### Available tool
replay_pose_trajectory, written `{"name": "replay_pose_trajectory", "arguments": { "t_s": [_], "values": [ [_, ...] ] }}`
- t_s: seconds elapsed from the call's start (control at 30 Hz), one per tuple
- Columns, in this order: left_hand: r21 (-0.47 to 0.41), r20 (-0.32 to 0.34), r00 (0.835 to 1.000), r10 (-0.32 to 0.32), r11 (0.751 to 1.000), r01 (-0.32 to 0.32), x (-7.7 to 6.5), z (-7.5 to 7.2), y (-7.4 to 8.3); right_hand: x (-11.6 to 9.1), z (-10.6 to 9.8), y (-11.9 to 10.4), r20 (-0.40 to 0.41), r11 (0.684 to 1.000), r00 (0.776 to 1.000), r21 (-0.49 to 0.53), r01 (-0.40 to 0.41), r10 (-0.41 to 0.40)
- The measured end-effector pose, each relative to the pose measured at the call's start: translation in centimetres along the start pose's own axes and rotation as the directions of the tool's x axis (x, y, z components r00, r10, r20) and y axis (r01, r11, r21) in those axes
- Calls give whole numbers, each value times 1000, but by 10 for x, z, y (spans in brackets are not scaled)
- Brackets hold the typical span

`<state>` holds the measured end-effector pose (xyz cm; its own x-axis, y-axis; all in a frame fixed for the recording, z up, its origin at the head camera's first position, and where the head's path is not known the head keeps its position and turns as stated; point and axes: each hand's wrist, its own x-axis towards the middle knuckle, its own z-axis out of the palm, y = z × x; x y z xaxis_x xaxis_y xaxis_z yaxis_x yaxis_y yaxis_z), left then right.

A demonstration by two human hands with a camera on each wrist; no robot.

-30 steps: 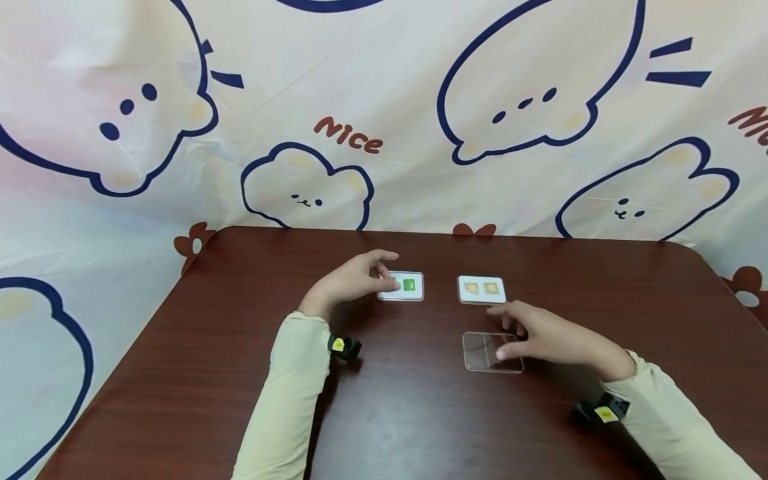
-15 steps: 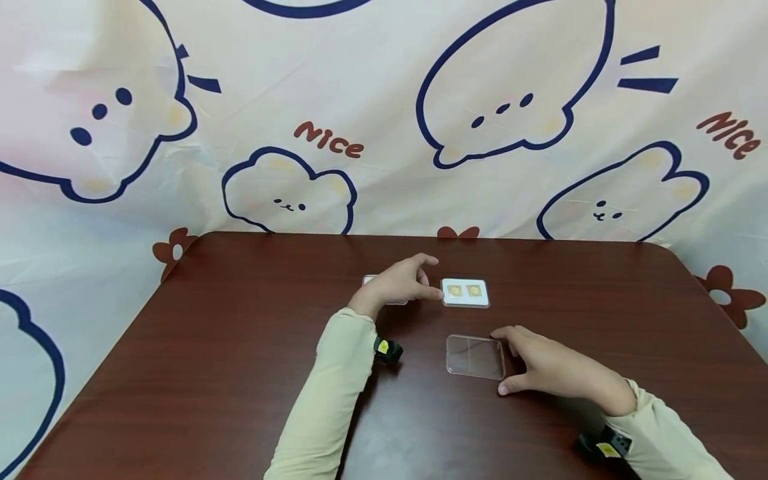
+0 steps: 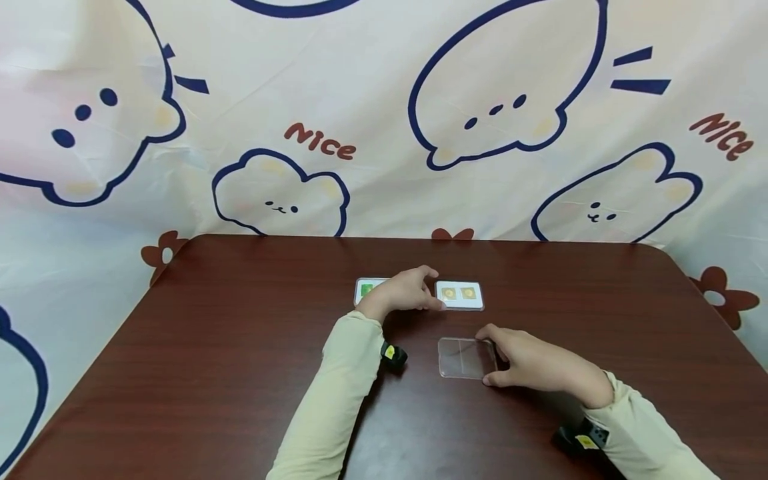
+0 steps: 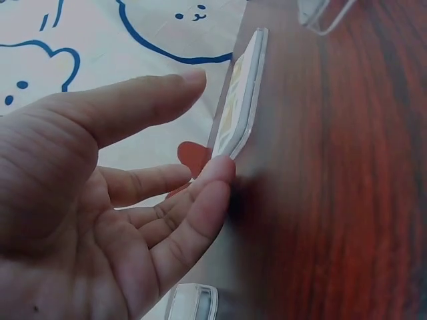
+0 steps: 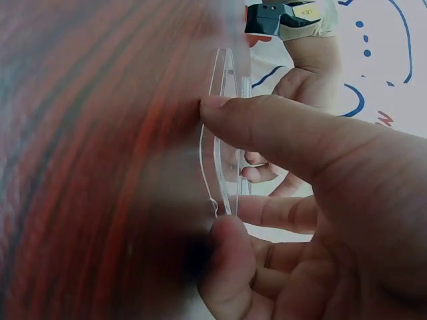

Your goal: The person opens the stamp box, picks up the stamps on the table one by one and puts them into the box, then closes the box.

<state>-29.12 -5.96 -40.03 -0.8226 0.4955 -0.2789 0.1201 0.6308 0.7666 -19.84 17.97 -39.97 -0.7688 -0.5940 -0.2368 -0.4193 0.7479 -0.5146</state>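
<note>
My right hand (image 3: 531, 360) holds a clear, empty-looking plastic case lid (image 3: 465, 359) at its right side, with the thumb at the near corner and a finger at the far one. In the right wrist view the see-through lid (image 5: 223, 153) lies between thumb and fingers. My left hand (image 3: 405, 291) is at the left end of a flat clear case with a white insert and two gold squares (image 3: 459, 295). Its thumb is raised and its fingers are loosely bent beside that case (image 4: 243, 100) in the left wrist view. A similar case with green squares (image 3: 367, 289) is partly hidden behind the left hand.
Everything lies on a dark brown wooden table (image 3: 228, 373) with a rounded far edge. Behind it hangs a pale cloth (image 3: 384, 87) printed with cartoon outlines. Black wrist straps (image 3: 394, 357) sit at both sleeves.
The left hand has moved right, from the green-square case to the gold-square case. The right hand has drawn back from over the clear lid and closed in on its right edge.
</note>
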Motion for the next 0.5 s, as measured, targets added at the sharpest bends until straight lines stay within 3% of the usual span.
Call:
{"name": "replay_pose_trajectory", "arguments": {
  "t_s": [0.17,0.5],
  "values": [
    [27,-5,1000,-2,1000,2,1,2,-1,1,-2,4,23,999,1000,43,15,-16],
    [52,-30,1000,3,999,-1,6,5,-2,9,-10,22,-26,996,1000,83,-10,12]
  ]
}}
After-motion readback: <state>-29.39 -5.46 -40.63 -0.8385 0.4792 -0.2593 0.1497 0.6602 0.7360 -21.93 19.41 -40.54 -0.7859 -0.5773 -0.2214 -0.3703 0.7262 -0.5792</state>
